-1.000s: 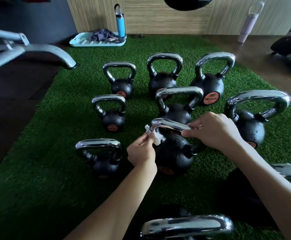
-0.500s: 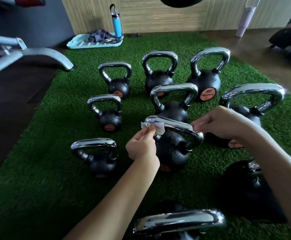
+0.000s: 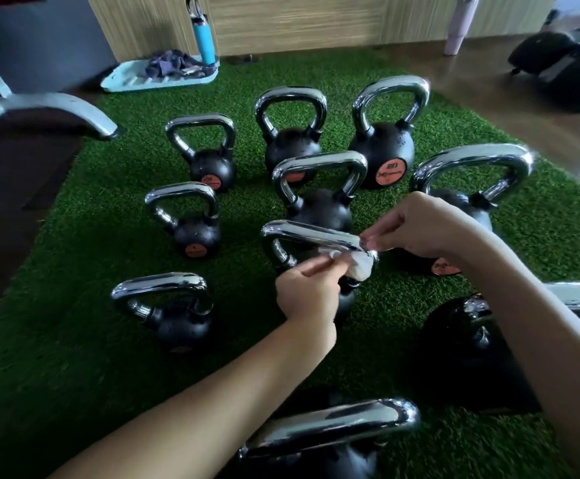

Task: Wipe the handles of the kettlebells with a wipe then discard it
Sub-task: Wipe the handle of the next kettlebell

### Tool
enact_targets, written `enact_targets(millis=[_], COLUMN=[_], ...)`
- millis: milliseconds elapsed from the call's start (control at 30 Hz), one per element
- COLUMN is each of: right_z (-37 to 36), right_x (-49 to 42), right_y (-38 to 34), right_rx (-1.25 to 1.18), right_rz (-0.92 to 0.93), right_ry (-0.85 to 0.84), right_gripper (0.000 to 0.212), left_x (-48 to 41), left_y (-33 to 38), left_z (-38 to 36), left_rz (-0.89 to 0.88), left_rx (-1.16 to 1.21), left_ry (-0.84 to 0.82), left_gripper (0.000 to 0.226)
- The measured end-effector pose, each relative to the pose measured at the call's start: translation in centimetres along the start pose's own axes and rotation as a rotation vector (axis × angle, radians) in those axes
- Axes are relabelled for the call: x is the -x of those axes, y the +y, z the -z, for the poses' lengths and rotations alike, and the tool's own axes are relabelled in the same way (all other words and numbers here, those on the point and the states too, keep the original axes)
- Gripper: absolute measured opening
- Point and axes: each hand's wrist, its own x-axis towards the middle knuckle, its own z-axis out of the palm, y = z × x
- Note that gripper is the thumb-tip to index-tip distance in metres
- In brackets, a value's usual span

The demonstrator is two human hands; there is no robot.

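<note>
Wipe seems limp; my left hand and right hand pinch it against the stiff kettlebell handle.

Glossy chromed metal handles, matt pebbled black kettlebell bodies, rough green turf
</note>
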Motion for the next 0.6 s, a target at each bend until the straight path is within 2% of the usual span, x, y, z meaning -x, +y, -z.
enact_targets(millis=[333, 600], right_z=[-0.1, -0.6], right_x=[0.5, 1.1], right_y=[0.2, 0.2], right_rx=[0.003, 0.023], right_rz=[0.024, 0.046], right_ry=[0.025, 0.083], right_gripper=[0.011, 0.01], left_x=[-0.4, -1.7], left_y=[-0.9, -2.0], left_z=[0.0, 1.7], left_rz=[-0.231, -0.568], left_rx=[-0.258, -0.638], left_ry=[-0.135, -0.156], left_gripper=[0.021, 0.026])
